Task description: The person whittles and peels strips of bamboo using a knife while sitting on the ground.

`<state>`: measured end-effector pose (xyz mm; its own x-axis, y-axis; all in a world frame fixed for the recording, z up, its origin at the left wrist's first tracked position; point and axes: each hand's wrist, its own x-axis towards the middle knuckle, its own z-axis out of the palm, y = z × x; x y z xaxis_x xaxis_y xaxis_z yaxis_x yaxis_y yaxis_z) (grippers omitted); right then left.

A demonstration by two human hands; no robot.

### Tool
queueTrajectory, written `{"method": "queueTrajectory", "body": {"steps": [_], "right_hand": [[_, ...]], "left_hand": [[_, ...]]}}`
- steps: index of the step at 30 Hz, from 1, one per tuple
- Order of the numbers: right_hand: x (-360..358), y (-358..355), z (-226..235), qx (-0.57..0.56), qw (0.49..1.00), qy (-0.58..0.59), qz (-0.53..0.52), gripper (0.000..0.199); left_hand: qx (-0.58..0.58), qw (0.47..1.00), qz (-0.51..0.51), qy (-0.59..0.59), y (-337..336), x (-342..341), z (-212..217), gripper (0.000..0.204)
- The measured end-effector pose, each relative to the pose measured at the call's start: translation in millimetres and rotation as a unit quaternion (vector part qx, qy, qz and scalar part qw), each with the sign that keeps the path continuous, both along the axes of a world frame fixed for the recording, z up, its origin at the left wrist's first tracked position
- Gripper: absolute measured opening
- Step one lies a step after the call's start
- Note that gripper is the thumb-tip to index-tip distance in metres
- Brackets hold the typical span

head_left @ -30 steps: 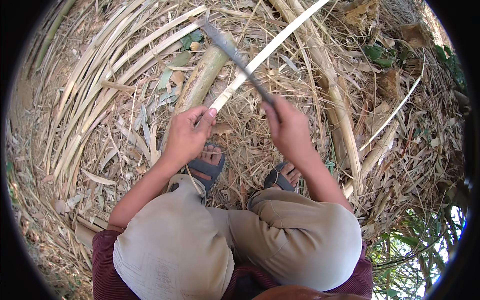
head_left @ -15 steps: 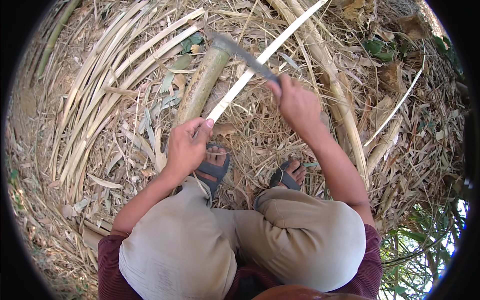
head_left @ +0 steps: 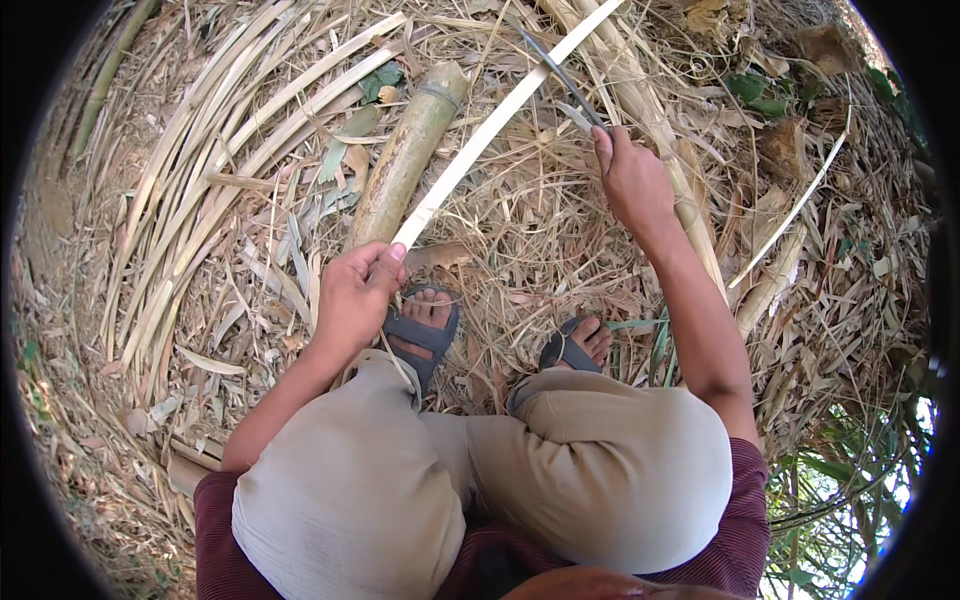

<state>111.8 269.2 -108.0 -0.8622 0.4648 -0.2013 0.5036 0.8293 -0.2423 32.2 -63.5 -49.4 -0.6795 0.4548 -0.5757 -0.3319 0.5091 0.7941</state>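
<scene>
My left hand pinches the near end of a long pale bamboo strip between thumb and fingers. The strip slants up and away to the right. In my right hand is the handle of a dark-bladed knife. Its blade crosses the strip toward the far end; the narrow edge of the blade faces me. A green-brown bamboo log lies on the ground just beyond my left hand, partly behind the strip.
Many split bamboo strips lie in a curved bundle at the left. Longer bamboo pieces run along the right. Dry leaves and shavings cover the ground around my sandalled feet. Green foliage shows at lower right.
My right hand has moved right and outward with the knife, whose blade slid along the strip toward its far end. My left hand and the strip shifted slightly left.
</scene>
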Motion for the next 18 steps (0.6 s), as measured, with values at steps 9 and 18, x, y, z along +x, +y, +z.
{"method": "queueTrajectory", "body": {"steps": [9, 18], "right_hand": [[19, -57, 1, 0.051, 0.975, 0.125, 0.176, 0.05], [14, -71, 25, 0.078, 0.969, 0.065, 0.225, 0.046]], "left_hand": [[-0.043, 0.995, -0.051, 0.076, -2, 1, -1, 0.035], [-0.074, 0.98, -0.052, 0.176, -14, 1, -8, 0.037]]}}
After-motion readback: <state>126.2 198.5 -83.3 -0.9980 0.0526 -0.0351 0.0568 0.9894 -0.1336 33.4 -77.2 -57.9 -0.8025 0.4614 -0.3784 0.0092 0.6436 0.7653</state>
